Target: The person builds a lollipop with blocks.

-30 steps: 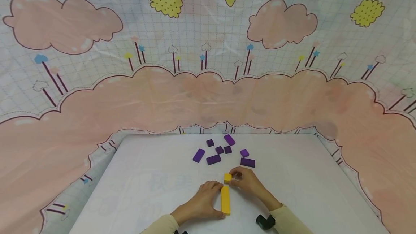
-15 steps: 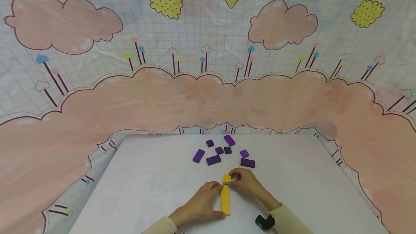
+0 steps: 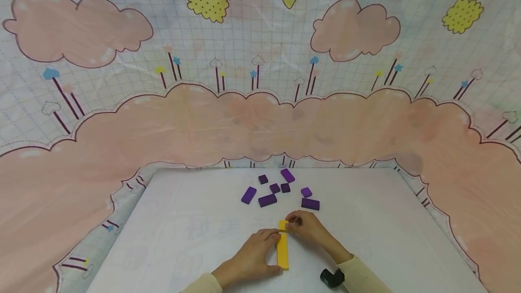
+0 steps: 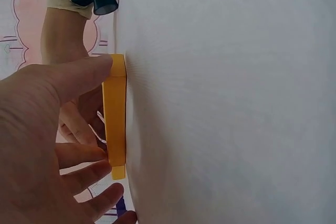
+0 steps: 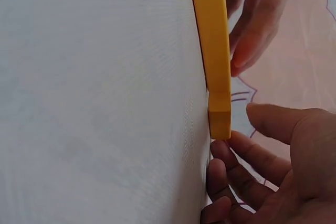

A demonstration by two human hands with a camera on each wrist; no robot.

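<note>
A long yellow block (image 3: 282, 252) lies on the white table, with a small yellow block (image 5: 219, 116) touching its far end in line with it. My left hand (image 3: 254, 254) holds the long block lengthwise: the thumb is on its near end, and the fingers lie by its far left side. My right hand (image 3: 311, 229) is at the small block's far end. In the right wrist view its index fingertip touches that block, while the thumb (image 5: 275, 121) stands apart from it. The head view partly hides where the two blocks meet behind fingertips.
Several purple blocks, long ones (image 3: 267, 200) and small ones (image 3: 274, 188), lie scattered beyond the hands. A patterned cloth (image 3: 260, 125) hangs behind the white table (image 3: 163, 238). A dark device (image 3: 332, 278) sits at the right wrist.
The small yellow block has moved toward me, closing the gap to the long block. My right hand's fingers came along with it. The left hand has barely moved.
</note>
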